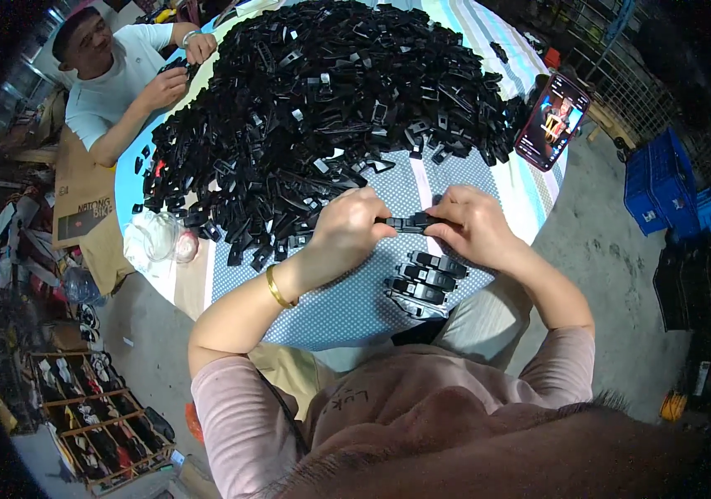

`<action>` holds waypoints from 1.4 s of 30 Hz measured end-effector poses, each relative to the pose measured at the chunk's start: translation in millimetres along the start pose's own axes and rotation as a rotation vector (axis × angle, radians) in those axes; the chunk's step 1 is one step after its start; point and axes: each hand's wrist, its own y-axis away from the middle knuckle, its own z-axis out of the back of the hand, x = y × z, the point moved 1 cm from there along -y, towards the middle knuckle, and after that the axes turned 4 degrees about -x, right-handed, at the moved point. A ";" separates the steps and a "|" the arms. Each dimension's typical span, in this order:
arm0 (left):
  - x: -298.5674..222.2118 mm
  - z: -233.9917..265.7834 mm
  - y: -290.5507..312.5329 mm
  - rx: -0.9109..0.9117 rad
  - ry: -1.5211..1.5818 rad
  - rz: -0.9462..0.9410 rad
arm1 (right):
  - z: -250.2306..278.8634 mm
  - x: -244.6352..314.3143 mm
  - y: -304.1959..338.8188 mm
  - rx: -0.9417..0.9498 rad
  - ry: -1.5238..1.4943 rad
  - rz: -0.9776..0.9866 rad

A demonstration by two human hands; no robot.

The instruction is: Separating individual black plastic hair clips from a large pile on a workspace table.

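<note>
Person's head (488,453), beyond it a slim, black, segmented piece (408,224).

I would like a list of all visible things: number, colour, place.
Table: one, multicoloured cloth, middle
Parts pile: one, black, table's far side
Parts row: about four, black and silvery, near edge
Held part: one, black, between hands
Phone: one, dark, table's right edge
Bag: one, whitish, table's left edge
Co-worker: one, pale shirt, upper left
Cardboard: one, brown, left of table
Rack: one, brown, floor, lower left
Crate: at least one, blue, floor, right
Bracelet: one, gold, left wrist
Left hand: one, bare, on held part
Right hand: one, bare, on held part
</note>
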 end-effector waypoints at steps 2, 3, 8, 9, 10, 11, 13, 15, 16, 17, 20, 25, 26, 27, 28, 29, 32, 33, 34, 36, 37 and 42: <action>-1.3 -0.5 1.8 0.000 -0.003 -0.001 | -0.6 4.8 2.7 -0.007 -0.001 -0.011; -1.9 -0.6 2.5 0.003 -0.003 -0.007 | -1.2 7.4 3.9 -0.012 0.015 -0.029; -0.7 -2.9 -2.7 0.003 0.057 -0.044 | -5.5 -0.1 -1.6 -0.018 -0.005 -0.016; -1.1 -5.7 -2.1 0.008 0.062 -0.045 | -9.8 -2.0 -5.3 -0.016 -0.046 0.031; -2.8 -8.3 -3.2 0.003 0.060 -0.023 | -14.2 -3.9 -9.4 -0.012 -0.086 0.081; -4.7 -9.3 -3.9 -0.003 0.058 -0.003 | -16.3 -3.3 -11.5 -0.009 -0.125 0.131; -6.8 -6.7 -2.1 -0.024 0.064 0.015 | -14.2 0.2 -12.8 0.034 -0.094 0.102; -2.6 -4.2 -4.0 0.070 0.113 0.032 | -11.4 -1.5 -17.8 0.139 -0.134 0.069; -3.0 2.6 -8.8 0.192 0.131 0.040 | -5.9 -5.3 -23.2 0.266 -0.192 0.046; -4.6 10.0 -12.6 0.190 0.129 0.033 | -4.8 -11.2 -29.4 0.261 -0.187 0.047; -2.9 31.0 -20.3 -0.002 -0.065 -0.029 | -8.0 -18.9 -51.9 0.274 -0.218 0.005; 18.8 62.6 -20.5 -0.045 -0.624 0.245 | -35.8 -23.6 -87.3 -0.064 0.145 0.127; 23.5 64.1 -19.3 -0.022 -0.605 0.257 | -43.7 -24.5 -87.5 -0.004 0.125 0.102; 27.4 64.6 -18.2 -0.026 -0.613 0.256 | -50.7 -24.8 -87.2 0.056 0.106 0.077; 26.8 64.3 -18.0 0.008 -0.610 0.242 | -51.4 -22.2 -85.0 0.037 0.106 0.094; 27.0 63.5 -17.6 0.042 -0.606 0.228 | -49.8 -20.6 -82.4 0.038 0.103 0.103; 28.0 63.3 -17.8 0.015 -0.589 0.171 | -45.8 -21.2 -76.4 0.062 0.081 0.059; 27.2 64.2 -19.2 0.034 -0.562 0.178 | -45.2 -21.8 -76.2 0.066 0.079 0.060; 22.9 67.4 -23.0 0.086 -0.524 0.228 | -43.3 -22.0 -76.7 0.030 0.081 0.073; 27.0 65.3 -20.7 0.087 -0.459 0.175 | -37.2 -24.8 -77.2 -0.036 0.114 0.100; 27.2 65.7 -19.7 0.086 -0.399 0.125 | -33.1 -27.4 -78.0 -0.034 0.111 0.102; 13.7 49.0 -19.3 0.030 -0.184 0.090 | -23.2 -41.5 -76.3 0.139 0.074 0.079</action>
